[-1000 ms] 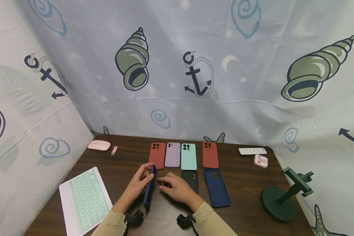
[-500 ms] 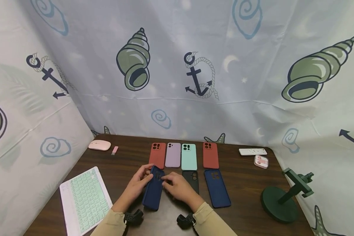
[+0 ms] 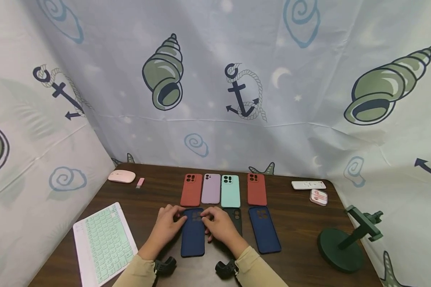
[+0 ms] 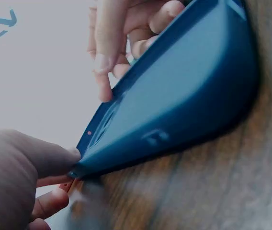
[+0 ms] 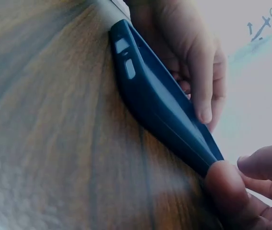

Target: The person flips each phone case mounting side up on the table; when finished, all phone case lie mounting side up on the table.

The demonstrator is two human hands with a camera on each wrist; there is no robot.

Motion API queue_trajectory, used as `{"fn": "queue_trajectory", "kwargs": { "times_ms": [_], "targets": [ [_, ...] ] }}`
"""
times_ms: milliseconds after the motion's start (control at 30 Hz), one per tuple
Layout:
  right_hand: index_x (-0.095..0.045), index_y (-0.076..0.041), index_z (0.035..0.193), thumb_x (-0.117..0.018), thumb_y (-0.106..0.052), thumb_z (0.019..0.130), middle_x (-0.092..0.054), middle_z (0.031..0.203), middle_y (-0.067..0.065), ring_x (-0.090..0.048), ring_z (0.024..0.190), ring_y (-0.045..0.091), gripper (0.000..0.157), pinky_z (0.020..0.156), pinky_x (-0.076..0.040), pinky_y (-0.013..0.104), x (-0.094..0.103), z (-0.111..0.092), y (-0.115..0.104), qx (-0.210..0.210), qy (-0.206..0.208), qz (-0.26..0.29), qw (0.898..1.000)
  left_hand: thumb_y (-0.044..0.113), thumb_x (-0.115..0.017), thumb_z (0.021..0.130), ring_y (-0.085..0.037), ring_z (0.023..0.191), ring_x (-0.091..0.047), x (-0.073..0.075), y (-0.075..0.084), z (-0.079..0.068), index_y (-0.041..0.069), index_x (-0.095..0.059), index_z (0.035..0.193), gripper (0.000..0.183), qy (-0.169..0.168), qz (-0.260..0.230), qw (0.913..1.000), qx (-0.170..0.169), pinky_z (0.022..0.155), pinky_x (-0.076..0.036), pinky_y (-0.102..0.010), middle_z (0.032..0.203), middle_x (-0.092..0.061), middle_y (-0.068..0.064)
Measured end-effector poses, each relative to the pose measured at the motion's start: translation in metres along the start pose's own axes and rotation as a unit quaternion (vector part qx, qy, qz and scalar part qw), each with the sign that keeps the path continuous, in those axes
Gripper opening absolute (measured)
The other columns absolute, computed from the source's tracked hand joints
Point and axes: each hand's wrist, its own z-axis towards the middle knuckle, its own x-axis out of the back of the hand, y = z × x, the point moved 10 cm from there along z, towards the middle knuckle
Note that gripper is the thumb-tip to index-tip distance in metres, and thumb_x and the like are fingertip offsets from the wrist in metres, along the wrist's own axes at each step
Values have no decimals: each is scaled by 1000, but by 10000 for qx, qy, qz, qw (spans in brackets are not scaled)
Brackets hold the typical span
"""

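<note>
A dark blue phone case [image 3: 192,237] sits between my hands, low over the table or on it. Its raised rim and hollow inner side show in the left wrist view. My left hand [image 3: 166,224] pinches the case's upper left corner between thumb and fingers. On the opposite side, my right hand [image 3: 220,226] has its fingers curled at the upper right edge, by the camera cutout, with the thumb [image 5: 225,184] on the rim in the right wrist view. A black phone case [image 3: 236,215] lies partly hidden behind the right hand; another blue phone case [image 3: 264,231] lies farther right.
Red [image 3: 191,191], lilac [image 3: 210,189], mint [image 3: 230,191] and another red phone case [image 3: 256,189] line the back. A keyboard [image 3: 104,243], mouse [image 3: 121,176] and pink USB stick [image 3: 140,183] are left; a remote [image 3: 308,185], small box [image 3: 319,197] and green stand [image 3: 341,249] right.
The blue phone case turned from standing on edge to face-on and came down to the table in line with the others. Both hands stayed at its upper end; the right hand now touches its edge.
</note>
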Motion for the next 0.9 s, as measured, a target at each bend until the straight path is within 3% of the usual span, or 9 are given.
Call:
{"fn": "queue_trajectory", "kwargs": {
  "times_ms": [167, 233, 300, 433, 500, 567, 733, 900],
  "targets": [
    [-70, -12, 113, -61, -26, 102, -62, 90, 12, -62, 54, 19, 20, 45, -55, 38, 5, -1, 5, -50, -100, 651, 9978, 25, -78, 90, -18, 86, -42, -1, 0, 1, 20, -73, 108, 20, -14, -397, 9991, 122, 75, -34, -32, 85, -56, 3],
    [-69, -8, 115, -60, -27, 103, -63, 89, 13, -59, 54, 17, 25, 45, -54, 35, 10, -1, 4, -64, -154, 1198, 9927, 24, -75, 92, -16, 87, -45, 0, -1, 2, 20, -72, 108, 16, 51, -779, 9968, 177, 76, -35, -31, 87, -58, 3],
    [-67, -2, 118, -59, -27, 104, -62, 88, 12, -58, 56, 17, 30, 45, -52, 31, 14, -1, -2, -51, -228, 1797, 9834, 22, -72, 95, -16, 86, -49, 2, -4, 3, 18, -72, 109, 14, 149, -1438, 9890, 325, 76, -39, -29, 90, -62, 0],
    [-63, 1, 122, -58, -26, 104, -61, 89, 6, -59, 64, 16, 33, 49, -51, 27, 18, 5, -19, -71, -471, 2554, 9657, 18, -66, 99, -14, 87, -58, 8, -8, 8, 5, -69, 115, 21, 404, -2906, 9548, 487, 76, -46, -23, 104, -67, -16],
    [-65, -2, 120, -58, -27, 104, -62, 90, 7, -60, 66, 16, 30, 51, -52, 28, 19, 14, -27, -87, -522, 2611, 9639, 18, -65, 100, -14, 93, -60, 11, -9, 16, 2, -67, 119, 25, 577, -3386, 9375, 558, 79, -47, -21, 113, -66, -21],
    [-67, -6, 116, -58, -26, 104, -63, 93, 13, -62, 68, 19, 25, 53, -53, 29, 21, 27, -35, -77, -442, 2470, 9680, 19, -65, 100, -15, 100, -60, 14, -10, 28, 1, -66, 121, 27, 786, -3634, 9262, 617, 83, -47, -20, 119, -64, -23],
    [-67, -12, 114, -55, -22, 105, -61, 107, 30, -67, 78, 36, 18, 64, -60, 43, 22, 65, -48, 1, -23, 1975, 9803, 19, -60, 103, -21, 107, -58, 18, -20, 60, 4, -64, 124, 26, 1120, -4119, 8994, 941, 95, -49, -36, 125, -60, -18],
    [-62, -8, 122, -52, -16, 106, -58, 115, 33, -67, 93, 45, 21, 85, -58, 56, 23, 102, -50, 227, 150, 2007, 9793, 11, -55, 104, -21, 115, -57, 7, -22, 81, -9, -54, 132, 34, 943, -4883, 8627, 917, 110, -39, -56, 132, -52, -26]
  ]
}}
